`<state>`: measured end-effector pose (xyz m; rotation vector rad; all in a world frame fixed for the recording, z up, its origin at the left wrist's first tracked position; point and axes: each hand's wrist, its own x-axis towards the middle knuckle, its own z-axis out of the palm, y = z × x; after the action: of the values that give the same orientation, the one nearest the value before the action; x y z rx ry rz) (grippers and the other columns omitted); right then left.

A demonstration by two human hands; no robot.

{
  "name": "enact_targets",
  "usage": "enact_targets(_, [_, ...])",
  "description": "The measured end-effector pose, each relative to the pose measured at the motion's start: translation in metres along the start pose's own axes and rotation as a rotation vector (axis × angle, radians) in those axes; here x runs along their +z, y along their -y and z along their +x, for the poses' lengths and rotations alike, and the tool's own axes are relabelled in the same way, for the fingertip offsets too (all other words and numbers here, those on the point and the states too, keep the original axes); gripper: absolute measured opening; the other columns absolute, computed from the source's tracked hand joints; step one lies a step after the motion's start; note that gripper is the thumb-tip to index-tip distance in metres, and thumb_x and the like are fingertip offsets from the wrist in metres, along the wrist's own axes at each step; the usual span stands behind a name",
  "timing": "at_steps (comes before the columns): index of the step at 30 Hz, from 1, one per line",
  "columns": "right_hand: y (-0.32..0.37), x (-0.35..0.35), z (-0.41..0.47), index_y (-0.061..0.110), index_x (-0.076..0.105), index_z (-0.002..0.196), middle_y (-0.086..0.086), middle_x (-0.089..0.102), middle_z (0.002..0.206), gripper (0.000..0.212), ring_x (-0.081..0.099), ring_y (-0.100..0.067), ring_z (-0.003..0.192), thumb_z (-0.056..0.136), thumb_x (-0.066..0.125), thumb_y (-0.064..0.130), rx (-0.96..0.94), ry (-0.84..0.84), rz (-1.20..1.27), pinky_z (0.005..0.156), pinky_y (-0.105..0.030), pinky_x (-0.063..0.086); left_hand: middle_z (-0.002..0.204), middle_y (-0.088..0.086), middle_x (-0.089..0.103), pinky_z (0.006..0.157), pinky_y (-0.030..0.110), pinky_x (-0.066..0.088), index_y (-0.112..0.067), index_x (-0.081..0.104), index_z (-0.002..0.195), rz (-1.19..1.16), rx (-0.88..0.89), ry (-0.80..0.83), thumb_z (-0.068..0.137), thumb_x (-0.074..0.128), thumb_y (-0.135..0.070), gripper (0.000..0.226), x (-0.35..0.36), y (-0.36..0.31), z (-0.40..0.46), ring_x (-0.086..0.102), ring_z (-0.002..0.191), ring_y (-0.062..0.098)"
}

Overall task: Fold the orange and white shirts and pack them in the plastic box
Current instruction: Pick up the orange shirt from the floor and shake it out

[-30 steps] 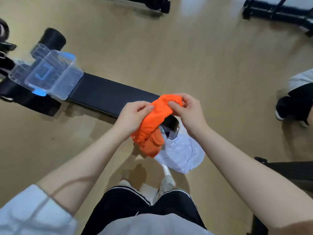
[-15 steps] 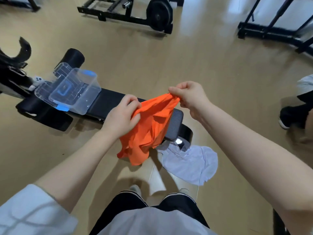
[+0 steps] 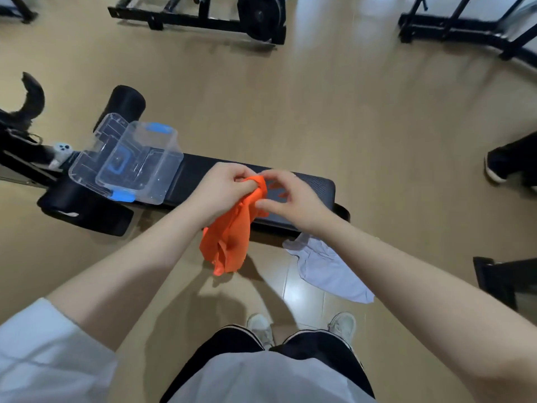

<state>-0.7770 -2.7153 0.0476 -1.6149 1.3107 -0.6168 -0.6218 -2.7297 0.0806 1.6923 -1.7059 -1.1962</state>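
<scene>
- Head cam looks down at both hands held close together over the black padded surface (image 3: 305, 187), which is a gym bench.
- Left hand (image 3: 223, 190) has its fingers curled round the top of the orange shirt (image 3: 232, 239), bunching the cloth up at the knuckles.
- Right hand (image 3: 290, 199) is pinching the same top edge from the other side, thumb and fingertips on the fabric, other fingers loosely bent.
- Orange shirt is all crumpled, hanging down from the two hands in front of the near edge of the surface, its bottom end off the floor (image 3: 348, 112).
- White shirt (image 3: 328, 269) is lying in a heap on the floor just by the near side of the surface, partly under the right forearm, nobody touching it.
- Clear plastic box (image 3: 139, 167) with blue latches sits on the left part of the surface, well left of the hands, open side up; its lid (image 3: 96, 152) is propped up against its left side.
- Person's light shoes (image 3: 261, 327) show at the bottom.
</scene>
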Motion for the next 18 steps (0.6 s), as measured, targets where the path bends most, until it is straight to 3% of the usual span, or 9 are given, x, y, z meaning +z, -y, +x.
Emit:
enact_targets(2, [0.008,0.019,0.004,0.019,0.056,0.115,0.003,0.063,0.107,0.036,0.057,-0.011,0.098,0.081,0.068,0.019,-0.036,-0.055,0.033,0.084,-0.023,0.043,0.073,0.001,0.068,0.062,0.025,0.045,-0.023,0.069,0.076,0.082,0.070,0.006,0.080,0.058,-0.013,0.015,-0.007,0.001,-0.001,0.058,0.063,0.009])
enact_targets(4, [0.016,0.027,0.011,0.016,0.060,0.104,0.005,0.064,0.090,0.022,0.057,-0.009,0.080,0.083,0.064,0.018,-0.016,-0.143,0.042,0.073,-0.023,0.043,0.076,-0.001,0.067,0.065,0.027,0.044,-0.026,0.065,0.075,0.115,0.099,-0.029,0.081,0.058,-0.015,0.015,-0.012,0.007,-0.002,0.057,0.068,0.011])
enact_targets(8, [0.022,0.032,0.016,0.018,0.059,0.085,0.012,0.056,0.070,0.006,0.047,0.000,0.062,0.082,0.064,0.019,-0.014,-0.142,-0.023,0.059,-0.018,0.036,0.061,-0.010,0.051,0.053,0.015,0.038,-0.026,0.054,0.073,-0.007,0.072,-0.160,0.081,0.057,-0.014,0.015,-0.005,0.027,-0.007,0.047,0.052,0.000])
enact_targets(11, [0.016,0.027,0.016,0.027,0.049,0.068,0.015,0.052,0.064,0.024,0.047,0.000,0.060,0.083,0.063,0.015,0.016,-0.208,-0.011,0.059,-0.016,0.035,0.058,-0.008,0.048,0.051,0.011,0.036,-0.023,0.057,0.078,-0.086,0.040,-0.189,0.082,0.057,-0.008,0.015,0.000,0.050,-0.010,0.045,0.044,-0.001])
enact_targets(15, [0.016,0.010,0.015,0.028,0.054,0.069,0.015,0.056,0.060,0.028,0.050,0.005,0.054,0.088,0.058,0.008,0.069,-0.176,0.268,0.055,-0.010,0.037,0.066,0.002,0.054,0.068,0.026,0.042,-0.022,0.061,0.078,-0.134,-0.038,0.013,0.086,0.056,-0.007,0.017,0.013,0.071,-0.014,0.047,0.062,0.011])
enact_targets(18, [0.019,-0.002,0.016,0.025,0.057,0.074,0.008,0.059,0.066,0.025,0.054,0.001,0.058,0.091,0.053,0.006,0.070,-0.142,0.414,0.061,-0.015,0.044,0.081,-0.005,0.059,0.069,0.012,0.046,-0.016,0.055,0.095,-0.345,-0.044,0.115,0.091,0.052,-0.007,0.010,0.029,0.063,-0.018,0.057,0.070,0.001])
